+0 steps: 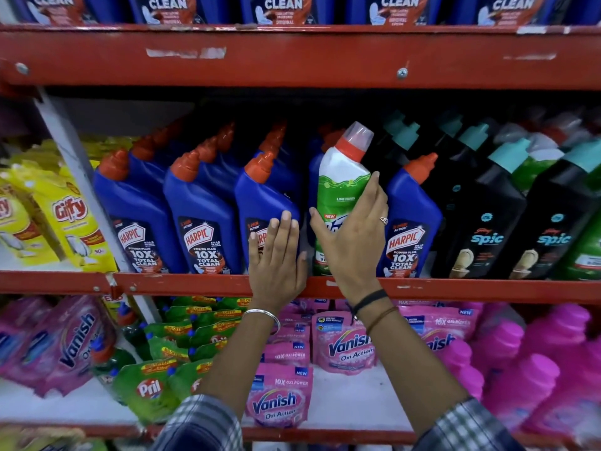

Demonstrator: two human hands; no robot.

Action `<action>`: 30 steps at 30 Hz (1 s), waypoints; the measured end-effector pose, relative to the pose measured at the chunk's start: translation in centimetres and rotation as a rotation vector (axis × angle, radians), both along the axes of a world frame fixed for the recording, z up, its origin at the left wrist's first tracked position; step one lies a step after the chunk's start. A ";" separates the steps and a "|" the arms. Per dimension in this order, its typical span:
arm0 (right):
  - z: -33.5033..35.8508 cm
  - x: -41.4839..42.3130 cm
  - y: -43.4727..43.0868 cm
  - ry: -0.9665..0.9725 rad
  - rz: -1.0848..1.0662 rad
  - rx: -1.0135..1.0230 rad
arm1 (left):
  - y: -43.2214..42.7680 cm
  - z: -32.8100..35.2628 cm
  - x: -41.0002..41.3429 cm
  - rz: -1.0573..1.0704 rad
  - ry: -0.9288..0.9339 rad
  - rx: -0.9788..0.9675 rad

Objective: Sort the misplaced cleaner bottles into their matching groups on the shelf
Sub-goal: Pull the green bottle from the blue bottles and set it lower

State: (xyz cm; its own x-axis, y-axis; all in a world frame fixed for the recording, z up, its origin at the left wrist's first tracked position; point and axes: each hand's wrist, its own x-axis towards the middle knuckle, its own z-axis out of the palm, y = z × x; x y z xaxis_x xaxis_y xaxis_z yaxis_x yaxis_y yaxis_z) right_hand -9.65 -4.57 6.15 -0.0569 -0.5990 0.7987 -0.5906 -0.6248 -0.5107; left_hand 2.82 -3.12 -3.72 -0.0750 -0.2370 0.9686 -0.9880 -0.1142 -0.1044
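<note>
A: OK, head view. Right hand (353, 236) is wrapped around the green-and-white bottle (341, 187), thumb on its left edge, fingers curled over the right side. Firm hold.

B: Where's the bottle sitting?

A: Middle shelf (182, 283), front row, upright with a slight tilt. It stands in a gap between blue Harpic bottles: one (265, 203) just on its left, another (411, 219) touching or nearly touching on its right. Can't tell if its base rests on the shelf; the hand covers it.

B: Left hand?

A: Left hand (276, 258) is flat and open, fingers extended, palm pressed against the label of the Harpic bottle on the left. Holding nothing.

B: Neighbours?

A: More blue Harpic bottles (136, 206) run left. Black Spic bottles (484, 219) with teal caps fill the right side. Yellow Giffy pouches (70, 219) sit past the upright on the far left.

B: Below?

A: Pink Vanish pouches (348, 346) and green Pril pouches (149, 390) on the lower shelf.
</note>
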 end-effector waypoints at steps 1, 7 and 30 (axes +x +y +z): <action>0.0 -0.2 0.2 -0.024 0.027 0.000 | 0.0 0.0 0.0 -0.007 0.010 -0.003; 1.3 -3.0 3.1 -0.243 0.087 -0.111 | 0.1 0.0 0.1 0.037 0.005 0.018; -18.2 -11.8 5.7 -0.087 0.125 0.528 | 0.3 -0.2 -0.1 0.041 -0.001 0.038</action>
State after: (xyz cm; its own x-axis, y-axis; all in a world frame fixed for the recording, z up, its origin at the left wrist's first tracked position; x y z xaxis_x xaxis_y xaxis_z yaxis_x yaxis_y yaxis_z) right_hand -21.44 1.16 -12.03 -0.0119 -0.9235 0.3835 -0.4699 -0.3334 -0.8174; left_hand 2.73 -2.81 -3.94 -0.0651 -0.2760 0.9590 -0.9825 -0.1501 -0.1099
